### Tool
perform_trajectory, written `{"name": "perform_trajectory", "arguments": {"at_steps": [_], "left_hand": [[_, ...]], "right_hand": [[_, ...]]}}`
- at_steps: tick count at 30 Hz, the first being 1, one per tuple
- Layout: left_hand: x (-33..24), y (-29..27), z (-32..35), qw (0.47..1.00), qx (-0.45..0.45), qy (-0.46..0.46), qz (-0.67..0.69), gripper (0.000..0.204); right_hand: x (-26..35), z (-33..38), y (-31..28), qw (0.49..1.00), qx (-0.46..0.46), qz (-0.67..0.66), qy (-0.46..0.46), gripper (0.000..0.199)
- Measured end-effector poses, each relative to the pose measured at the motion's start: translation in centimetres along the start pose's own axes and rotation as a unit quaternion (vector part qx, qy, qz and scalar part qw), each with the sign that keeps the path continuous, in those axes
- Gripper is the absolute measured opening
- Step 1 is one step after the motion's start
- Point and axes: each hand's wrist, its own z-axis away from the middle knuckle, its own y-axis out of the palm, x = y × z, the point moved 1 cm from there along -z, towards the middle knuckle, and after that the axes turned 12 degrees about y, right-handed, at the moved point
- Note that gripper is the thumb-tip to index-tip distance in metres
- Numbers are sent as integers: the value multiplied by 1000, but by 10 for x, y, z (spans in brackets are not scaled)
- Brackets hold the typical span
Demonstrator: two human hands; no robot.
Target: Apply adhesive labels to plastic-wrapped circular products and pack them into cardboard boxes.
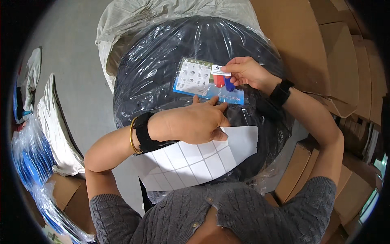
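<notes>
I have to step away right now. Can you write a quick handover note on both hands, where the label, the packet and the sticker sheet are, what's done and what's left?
Right hand: pinching a small white label at the top edge of the clear packet, not pressed flat yet.
Left hand: fingertips on the packet's lower edge, steadying it; the hand also lies over the sticker sheet.
Packet lies on top of the big black bundle wrapped in clear plastic; a red and a blue item show inside it.
Done: label brought to the packet.
Left: smooth it down. The sheet shows only blank squares.
</notes>
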Motion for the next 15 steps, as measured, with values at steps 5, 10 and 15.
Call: {"name": "perform_trajectory", "arguments": {"at_steps": [5,10,15], "left_hand": [[2,-4,5,1000,-14,9,3,29],[27,-28,115,850,-437,-192,221,25],[103,34,251,659,-658,-250,265,21]], "right_hand": [[-1,-10,17,980,-95,177,9,31],[-11,51,-43,700,-269,624,-220,58],[-96,161,-80,780,-422,423,-184,65]]}}
